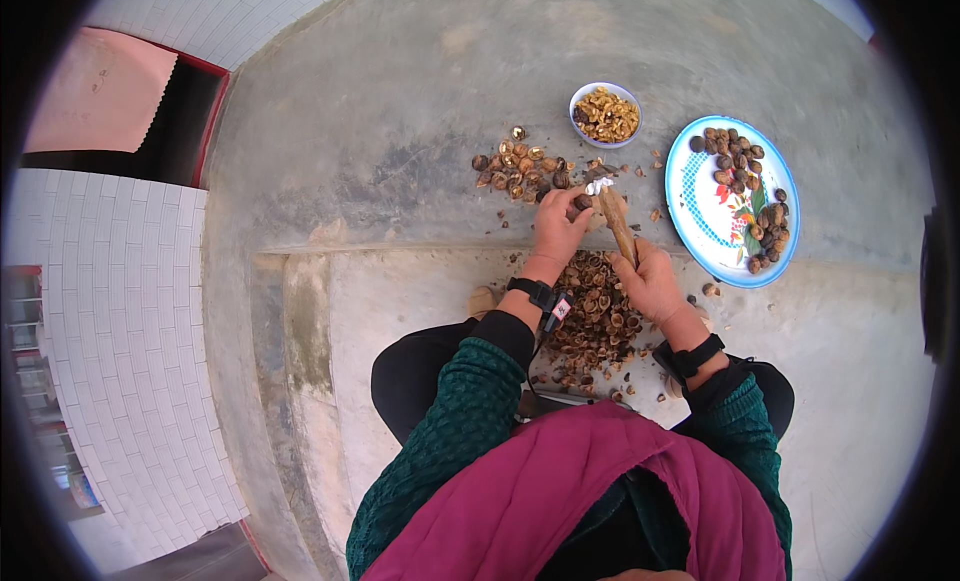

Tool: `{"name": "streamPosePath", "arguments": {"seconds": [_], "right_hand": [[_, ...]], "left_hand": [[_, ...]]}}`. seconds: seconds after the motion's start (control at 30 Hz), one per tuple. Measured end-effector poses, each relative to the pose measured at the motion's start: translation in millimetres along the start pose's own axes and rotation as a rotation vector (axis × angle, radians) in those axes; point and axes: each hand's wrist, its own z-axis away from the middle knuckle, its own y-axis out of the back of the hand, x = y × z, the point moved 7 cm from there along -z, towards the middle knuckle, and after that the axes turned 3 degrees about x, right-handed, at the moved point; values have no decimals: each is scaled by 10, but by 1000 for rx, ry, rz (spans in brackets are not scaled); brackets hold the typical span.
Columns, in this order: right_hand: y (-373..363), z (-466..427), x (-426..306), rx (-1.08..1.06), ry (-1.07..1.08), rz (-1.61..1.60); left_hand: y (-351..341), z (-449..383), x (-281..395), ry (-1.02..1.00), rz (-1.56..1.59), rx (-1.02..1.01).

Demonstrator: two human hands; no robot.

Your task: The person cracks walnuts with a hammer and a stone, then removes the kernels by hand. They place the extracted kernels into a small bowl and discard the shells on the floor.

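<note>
My left hand (561, 225) holds a dark whole walnut (583, 201) between thumb and fingers, low over the concrete step. In my right hand (651, 279) is the wooden handle (619, 225) of what looks like a hammer. White material (598, 185) shows at its far end, close to the walnut; the exact shape of the head is hard to make out. Just beyond my left hand lies a group of walnuts (517, 165), several of them cracked open with pale kernel showing. Between my knees, below both hands, a heap of broken walnut shells (596, 311) covers the lower floor.
A bowl (606, 116) filled with walnut kernels stands beyond the hammer. To the right, a white enamel tray with a blue rim (679, 198) holds whole walnuts (769, 232) and overhangs the step edge (420, 248). Shell bits are scattered around. A white tiled wall (135, 311) rises at left.
</note>
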Motion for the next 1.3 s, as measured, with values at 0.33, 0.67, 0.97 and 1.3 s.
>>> {"name": "streamPosePath", "arguments": {"seconds": [0.33,0.67,0.97,1.3], "right_hand": [[-219,-86,205,12,-15,-96],[-42,-85,2,-12,-87,-158],[678,158,-502,97,-208,-515],[1291,413,-587,291,-58,-607]], "left_hand": [[-11,-42,-30,-59,-91,90],[-27,-52,-83,-4,-76,49],[279,-679,-372,133,-327,31],[-1786,-366,1159,-375,44,-314]]}}
